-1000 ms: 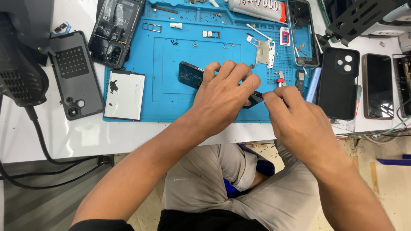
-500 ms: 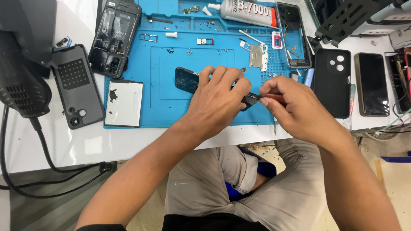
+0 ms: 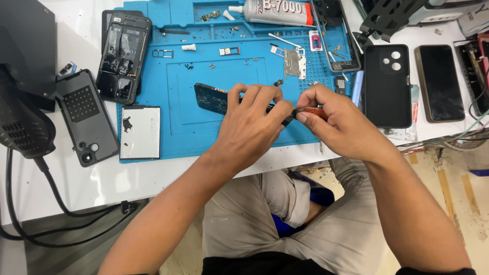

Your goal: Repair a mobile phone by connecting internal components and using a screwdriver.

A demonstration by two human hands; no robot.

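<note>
1. Left hand (image 3: 249,127) closed over a dark phone (image 3: 210,98), pressing it onto the blue mat (image 3: 178,117), near the mat's middle.
2. Right hand (image 3: 338,125) pinching a red-handled tool (image 3: 310,111), tip meeting the phone's right end beside the left fingers (image 3: 265,99).
3. White battery (image 3: 140,132) at the mat's left front corner.
4. Grey back cover (image 3: 86,117) on the tabletop (image 3: 76,178), left of the mat.
5. Black case (image 3: 388,86) just right of the mat; glue tube (image 3: 277,12) along the far edge.

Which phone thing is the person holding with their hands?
The dark phone part on the blue mat, under the left hand. The other phones lie untouched around it.
</note>
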